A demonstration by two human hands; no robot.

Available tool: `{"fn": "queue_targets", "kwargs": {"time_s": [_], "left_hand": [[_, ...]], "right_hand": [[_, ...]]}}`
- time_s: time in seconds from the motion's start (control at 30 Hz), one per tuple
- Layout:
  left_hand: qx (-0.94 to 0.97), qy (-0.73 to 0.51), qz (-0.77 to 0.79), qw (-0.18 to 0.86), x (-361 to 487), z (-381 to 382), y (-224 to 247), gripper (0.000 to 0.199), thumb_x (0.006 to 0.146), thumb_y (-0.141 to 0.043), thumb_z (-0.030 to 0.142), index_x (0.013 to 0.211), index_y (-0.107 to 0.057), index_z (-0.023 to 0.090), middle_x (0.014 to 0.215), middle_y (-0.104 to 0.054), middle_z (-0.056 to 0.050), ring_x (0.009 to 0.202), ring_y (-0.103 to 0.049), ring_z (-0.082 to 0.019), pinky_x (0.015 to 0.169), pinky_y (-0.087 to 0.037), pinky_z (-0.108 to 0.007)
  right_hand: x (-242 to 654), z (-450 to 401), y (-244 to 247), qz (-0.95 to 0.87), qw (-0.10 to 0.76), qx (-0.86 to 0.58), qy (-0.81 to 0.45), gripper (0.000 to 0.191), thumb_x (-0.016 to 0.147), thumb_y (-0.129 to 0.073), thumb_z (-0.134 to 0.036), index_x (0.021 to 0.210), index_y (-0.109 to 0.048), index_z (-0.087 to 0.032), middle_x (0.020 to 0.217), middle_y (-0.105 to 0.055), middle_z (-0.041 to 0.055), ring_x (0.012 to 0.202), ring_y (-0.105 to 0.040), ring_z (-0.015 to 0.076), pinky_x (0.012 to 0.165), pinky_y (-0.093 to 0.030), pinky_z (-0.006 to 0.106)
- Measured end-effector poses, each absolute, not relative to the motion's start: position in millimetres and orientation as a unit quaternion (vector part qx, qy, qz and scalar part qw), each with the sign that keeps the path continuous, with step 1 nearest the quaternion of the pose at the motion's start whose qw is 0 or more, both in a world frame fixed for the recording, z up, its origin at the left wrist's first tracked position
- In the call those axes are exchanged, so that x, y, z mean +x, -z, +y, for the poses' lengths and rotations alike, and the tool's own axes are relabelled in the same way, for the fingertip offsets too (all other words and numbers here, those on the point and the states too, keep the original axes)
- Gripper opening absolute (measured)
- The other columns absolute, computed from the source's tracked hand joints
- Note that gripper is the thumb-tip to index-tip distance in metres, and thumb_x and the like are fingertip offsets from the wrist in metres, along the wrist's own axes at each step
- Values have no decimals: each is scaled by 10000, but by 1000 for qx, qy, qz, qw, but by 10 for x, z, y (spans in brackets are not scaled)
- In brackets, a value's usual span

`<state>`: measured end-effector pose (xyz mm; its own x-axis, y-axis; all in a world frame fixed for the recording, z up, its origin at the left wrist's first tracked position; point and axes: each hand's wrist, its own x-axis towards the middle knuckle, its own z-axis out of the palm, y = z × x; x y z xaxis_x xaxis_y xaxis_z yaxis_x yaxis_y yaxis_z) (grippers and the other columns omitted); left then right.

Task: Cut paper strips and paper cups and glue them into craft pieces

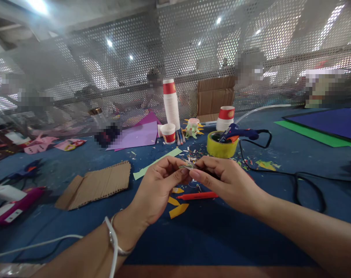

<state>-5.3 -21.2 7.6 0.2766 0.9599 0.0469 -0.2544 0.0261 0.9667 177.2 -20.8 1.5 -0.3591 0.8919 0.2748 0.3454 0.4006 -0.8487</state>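
Note:
My left hand (158, 181) and my right hand (227, 179) meet above the middle of the blue table. Between their closed thumbs and fingertips is a small, thin, pale grey-green piece (188, 167), perhaps paper; its exact kind is unclear. Something dark shows under my right fingers, mostly hidden. Below the hands lie an orange-red marker (199, 196) and several yellow paper cut-outs (179, 211). A light green paper strip (156, 163) lies just beyond my left hand, and paper scraps are scattered behind the fingers.
Corrugated cardboard (104, 185) lies left. Behind stand a tall paper-cup stack (171, 110), a single cup (168, 134), a paper-trimmed cup (193, 128) and a yellow tape roll (222, 148) with a blue glue gun (245, 133) on it. A black cord (297, 189) loops right.

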Motion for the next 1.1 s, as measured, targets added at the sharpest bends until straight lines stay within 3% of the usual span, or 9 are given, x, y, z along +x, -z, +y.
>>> {"fn": "queue_targets", "kwargs": {"time_s": [0.33, 0.43, 0.6, 0.73, 1.1], "left_hand": [[465, -478, 340, 662, -43, -218, -92, 180, 740, -827, 211, 803, -661, 186, 744, -684, 14, 695, -632, -96, 690, -488, -216], [456, -485, 346, 661, -50, -214, -95, 198, 728, -835, 195, 803, -651, 191, 731, -682, 27, 686, -645, -89, 675, -482, -201], [453, -484, 352, 661, -37, -227, -108, 181, 729, -824, 173, 795, -656, 187, 727, -680, 27, 679, -655, -96, 668, -487, -211], [455, -474, 356, 664, -26, -237, -123, 143, 747, -808, 164, 781, -671, 182, 706, -678, 20, 667, -645, -98, 665, -502, -224], [424, -458, 342, 703, -50, -225, -131, 132, 729, -837, 172, 749, -706, 172, 676, -716, 5, 660, -660, -76, 628, -503, -155]], "right_hand": [[1778, -193, -10, -742, 405, -399, -355, 408, 948, -510, -557, 785, -613, -197, 712, -557, 20, 657, -464, 152, 564, -333, 298], [1778, -169, -1, -710, 443, -390, -383, 404, 947, -521, -554, 755, -579, -204, 663, -471, -8, 623, -411, 133, 540, -316, 282], [1768, -150, 23, -642, 465, -370, -485, 393, 896, -595, -582, 760, -557, -216, 560, -273, -83, 476, -209, 88, 435, -176, 265], [1747, -155, 22, -614, 463, -372, -520, 406, 825, -675, -593, 764, -557, -209, 570, -309, -83, 476, -221, 78, 421, -157, 256], [1734, -161, 6, -606, 448, -347, -558, 439, 820, -691, -588, 720, -516, -199, 590, -335, -80, 495, -224, 72, 439, -162, 251]]}}
